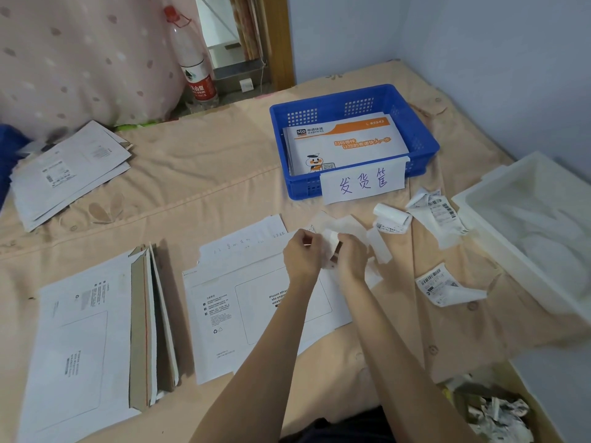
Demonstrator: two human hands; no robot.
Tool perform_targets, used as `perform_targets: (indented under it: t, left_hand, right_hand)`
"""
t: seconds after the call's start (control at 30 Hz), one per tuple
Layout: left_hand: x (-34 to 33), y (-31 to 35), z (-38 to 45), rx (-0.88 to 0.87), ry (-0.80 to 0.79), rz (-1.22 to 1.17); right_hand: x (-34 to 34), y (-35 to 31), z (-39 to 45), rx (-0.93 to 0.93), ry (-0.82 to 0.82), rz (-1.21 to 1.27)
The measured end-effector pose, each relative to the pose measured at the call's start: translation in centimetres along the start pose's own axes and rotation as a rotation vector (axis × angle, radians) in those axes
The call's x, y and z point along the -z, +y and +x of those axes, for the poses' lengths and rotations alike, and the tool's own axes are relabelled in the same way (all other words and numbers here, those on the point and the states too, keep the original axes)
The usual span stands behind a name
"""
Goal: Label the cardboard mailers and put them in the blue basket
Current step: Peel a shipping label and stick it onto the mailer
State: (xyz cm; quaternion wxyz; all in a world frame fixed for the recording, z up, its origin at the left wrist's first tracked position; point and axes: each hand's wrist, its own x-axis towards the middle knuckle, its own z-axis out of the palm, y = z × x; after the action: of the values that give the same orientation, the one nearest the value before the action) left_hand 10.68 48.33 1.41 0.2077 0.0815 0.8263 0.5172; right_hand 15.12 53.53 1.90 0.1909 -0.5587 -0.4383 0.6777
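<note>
A peach-coloured quilted bedspread (198, 187) covers the work surface, with pale blue walls behind and a pink dotted curtain (80, 59) at the far left. The blue perforated plastic basket (415, 135) is taken here as the landmark. It stands at the far side of the spread, and a white paper sign with handwritten characters (363, 183) is fixed to its near wall. Inside it a white and orange printed cardboard mailer (345, 142) lies flat on others.

Nearer than the basket, a flat white cardboard mailer with a printed waybill frame (243, 311) lies face up, partly on a sheet of white paper with handwriting (246, 241). Above this mailer's far right corner the two hands are brought together. The left hand (302, 254) and the right hand (350, 259) both pinch a curled white label strip (331, 243), fingers closed narrowly on it; its loose backing trails to the right.

Just near and right of the basket, curled white barcode labels (438, 212) lie loose on the spread, and another barcode label (443, 284) lies nearer still. Further right of the basket a white plastic tray (499, 219) is seen.

Well to the near left of the basket, a stack of white cardboard mailers with brown open edges (96, 340) is laid. Far left of the basket, a second pile of labelled white mailers (67, 174) rests. Behind and left of the basket, a clear plastic bottle with a red label (195, 65) stands upright.
</note>
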Motion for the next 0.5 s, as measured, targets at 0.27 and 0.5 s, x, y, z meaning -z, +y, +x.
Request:
perform_targets:
  t: [0.27,0.5]
  left_hand:
    - [-0.3,0.4,-0.6,-0.089,-0.001,0.009]
    - [-0.3,1.2,0.0,0.125,-0.122,-0.089]
  right_hand:
    - [-0.5,0.6,-0.8,0.27,0.1,-0.372]
    - [-0.7,0.9,-0.6,0.412,0.151,-0.461]
